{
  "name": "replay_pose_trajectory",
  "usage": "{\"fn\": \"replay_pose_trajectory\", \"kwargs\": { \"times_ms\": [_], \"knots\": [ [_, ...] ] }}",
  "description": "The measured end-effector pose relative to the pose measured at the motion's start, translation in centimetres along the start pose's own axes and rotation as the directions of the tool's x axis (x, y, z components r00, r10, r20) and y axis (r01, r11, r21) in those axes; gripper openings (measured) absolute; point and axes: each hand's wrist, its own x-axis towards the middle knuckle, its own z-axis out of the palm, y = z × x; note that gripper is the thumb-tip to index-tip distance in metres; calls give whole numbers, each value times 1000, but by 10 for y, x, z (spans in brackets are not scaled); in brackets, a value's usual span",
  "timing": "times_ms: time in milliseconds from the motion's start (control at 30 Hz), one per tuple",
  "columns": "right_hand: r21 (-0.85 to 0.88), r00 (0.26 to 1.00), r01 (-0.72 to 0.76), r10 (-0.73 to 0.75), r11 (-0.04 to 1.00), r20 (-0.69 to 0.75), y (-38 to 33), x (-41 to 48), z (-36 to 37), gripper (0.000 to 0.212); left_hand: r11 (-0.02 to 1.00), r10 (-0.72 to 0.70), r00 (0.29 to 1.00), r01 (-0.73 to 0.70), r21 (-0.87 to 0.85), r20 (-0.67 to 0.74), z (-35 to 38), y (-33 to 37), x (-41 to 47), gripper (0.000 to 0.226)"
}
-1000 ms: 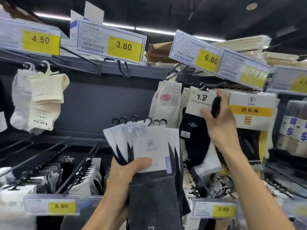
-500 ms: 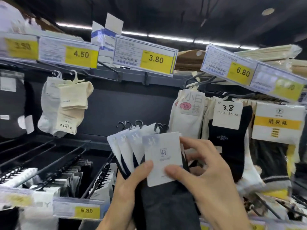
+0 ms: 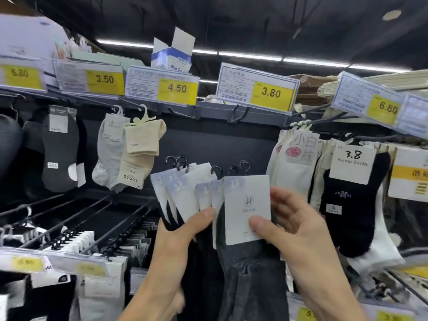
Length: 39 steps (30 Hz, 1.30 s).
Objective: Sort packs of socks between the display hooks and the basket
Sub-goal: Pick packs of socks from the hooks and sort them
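The left hand [image 3: 176, 246] gripped a fan of sock packs [image 3: 183, 193] before the rack's [image 3: 208, 140] middle while the right hand [image 3: 298, 239] pinched the front pack [image 3: 246, 205], apparently separating it for hanging, which would call for an empty hook [image 3: 239, 113].

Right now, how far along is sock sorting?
Done: cream and black sock packs hang at right. In hand: left hand grips a fan of white-carded dark sock packs; right hand pinches the front pack. Left: fan unhung; basket not in view.
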Motion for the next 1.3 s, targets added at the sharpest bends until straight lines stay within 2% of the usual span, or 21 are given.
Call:
{"fn": "replay_pose_trajectory", "kwargs": {
  "times_ms": [100, 200, 300, 400, 500, 567, 767, 967, 1200, 1300],
  "knots": [
    [-22, 995, -31, 33, 999, 94, -3, 0, 11, 41, 1000, 5, 1000, -6, 8, 14, -8, 8, 1, 50],
    [33, 990, -73, 68, 997, 120, -4, 0, 20, 31, 1000, -18, 1000, 18, 12, -21, -19, 17, 3, 49],
    [96, 995, -86, 81, 992, 59, -5, 0, 23, 28, 999, -15, 996, 18, 29, -82, -33, 25, 6, 49],
    [118, 996, -12, 22, 993, -83, -10, 15, 16, 30, 999, 3, 992, 1, 36, -123, -48, 34, 5, 54],
    [35, 976, 38, -30, 999, -216, -15, 50, 4, 33, 999, 21, 991, -16, 35, -136, -59, 42, 1, 61],
    [-65, 967, 51, -65, 997, -245, -14, 78, 0, 37, 999, 20, 990, -15, 36, -139, -64, 46, -1, 59],
    [-287, 980, 49, -101, 957, -169, 10, 137, 1, 44, 999, 4, 993, 1, 36, -115, -62, 48, -2, 60],
    [-368, 987, 116, -150, 923, -63, 27, 166, 7, 53, 999, 19, 998, -16, 47, -65, -57, 45, 0, 53],
    [-481, 998, 23, -45, 877, -35, 42, 184, 7, 57, 999, -2, 998, 5, 43, -64, -56, 39, 6, 54],
    [-587, 996, -74, 26, 806, -90, 37, 181, 11, 62, 999, 8, 998, -5, 44, -69, -57, 38, 8, 56]
  ]
}}
